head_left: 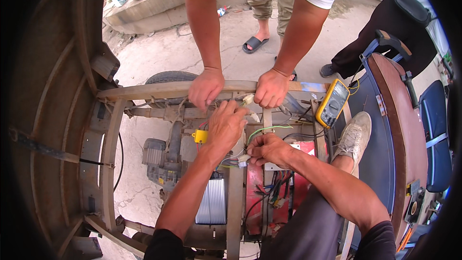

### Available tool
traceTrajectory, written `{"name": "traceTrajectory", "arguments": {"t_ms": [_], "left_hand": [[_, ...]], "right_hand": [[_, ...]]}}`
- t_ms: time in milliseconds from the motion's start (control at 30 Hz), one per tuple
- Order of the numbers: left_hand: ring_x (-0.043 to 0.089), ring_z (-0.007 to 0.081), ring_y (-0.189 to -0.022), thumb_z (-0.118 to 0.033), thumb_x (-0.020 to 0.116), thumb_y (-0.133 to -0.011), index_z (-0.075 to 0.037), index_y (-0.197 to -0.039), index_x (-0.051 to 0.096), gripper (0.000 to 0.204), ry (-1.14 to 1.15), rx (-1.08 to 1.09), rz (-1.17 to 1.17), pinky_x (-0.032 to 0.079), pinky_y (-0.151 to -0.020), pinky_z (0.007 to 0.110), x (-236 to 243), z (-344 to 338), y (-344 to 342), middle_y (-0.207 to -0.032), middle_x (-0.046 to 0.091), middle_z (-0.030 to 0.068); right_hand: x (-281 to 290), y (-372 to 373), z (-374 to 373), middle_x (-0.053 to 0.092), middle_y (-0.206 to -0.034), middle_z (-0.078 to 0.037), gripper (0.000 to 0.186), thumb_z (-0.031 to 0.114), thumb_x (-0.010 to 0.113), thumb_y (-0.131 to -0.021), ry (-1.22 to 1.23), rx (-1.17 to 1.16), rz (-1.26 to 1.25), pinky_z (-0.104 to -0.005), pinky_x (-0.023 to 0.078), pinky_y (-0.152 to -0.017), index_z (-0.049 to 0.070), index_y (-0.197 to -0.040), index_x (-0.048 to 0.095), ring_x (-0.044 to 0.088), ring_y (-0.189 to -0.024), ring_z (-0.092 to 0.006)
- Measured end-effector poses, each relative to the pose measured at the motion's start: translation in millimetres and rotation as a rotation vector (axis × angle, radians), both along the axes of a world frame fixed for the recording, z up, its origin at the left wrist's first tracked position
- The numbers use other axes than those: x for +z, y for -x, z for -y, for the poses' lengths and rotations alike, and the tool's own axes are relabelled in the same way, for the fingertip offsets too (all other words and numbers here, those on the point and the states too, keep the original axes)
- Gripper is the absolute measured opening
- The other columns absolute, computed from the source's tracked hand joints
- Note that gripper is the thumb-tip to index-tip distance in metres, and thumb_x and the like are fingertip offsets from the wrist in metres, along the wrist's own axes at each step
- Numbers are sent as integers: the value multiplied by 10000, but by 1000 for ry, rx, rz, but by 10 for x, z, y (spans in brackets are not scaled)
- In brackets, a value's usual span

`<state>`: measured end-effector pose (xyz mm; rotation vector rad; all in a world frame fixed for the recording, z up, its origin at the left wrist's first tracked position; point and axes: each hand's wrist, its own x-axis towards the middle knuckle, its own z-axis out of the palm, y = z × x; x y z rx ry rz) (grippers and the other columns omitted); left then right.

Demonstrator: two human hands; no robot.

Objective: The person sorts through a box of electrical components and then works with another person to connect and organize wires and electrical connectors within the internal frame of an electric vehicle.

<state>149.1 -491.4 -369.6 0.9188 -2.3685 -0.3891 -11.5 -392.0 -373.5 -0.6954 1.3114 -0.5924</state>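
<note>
Looking down, the head view shows the right hand (272, 150) with its grip pinched, seemingly on a white plug (244, 158) at its left, above the metal frame (235, 202). The plug's long axis is hard to tell. Farther forward is the left hand (225, 124); its fingertips are hidden, so I cannot tell its grip. Just right of it, and nearer it, is an upper plug (248, 99).

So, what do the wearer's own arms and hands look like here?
The left hand and right hand are ungloved, with no watch or bracelet visible. Both forearms are bare; the left sleeve and right sleeve look plain black, ending near the elbows.
</note>
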Motion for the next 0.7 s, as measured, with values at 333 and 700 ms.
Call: {"name": "traceTrajectory", "arguments": {"t_ms": [333, 700], "left_hand": [[696, 165, -908, -53, 573, -1051, 36, -1145, 600, 132, -952, 216, -676, 590, -836, 303, -232, 5, -299, -1072, 700, 118], [700, 182, -961, 12, 540, -1029, 35, -1091, 628, 110, -957, 207, -742, 568, -895, 316, -333, -129, -432, -1115, 704, 136]], "right_hand": [[-28, 40, 2, 716, -888, -98, 123, 56, 692, -958, 59, -61, 20, -296, 589, -675, -42, -1033, 688, 699, -771, -170], [-90, -68, 58, 706, -846, -82, 136, 113, 669, -985, 104, -22, -6, -283, 572, -656, -15, -1029, 684, 671, -727, -151]]}}
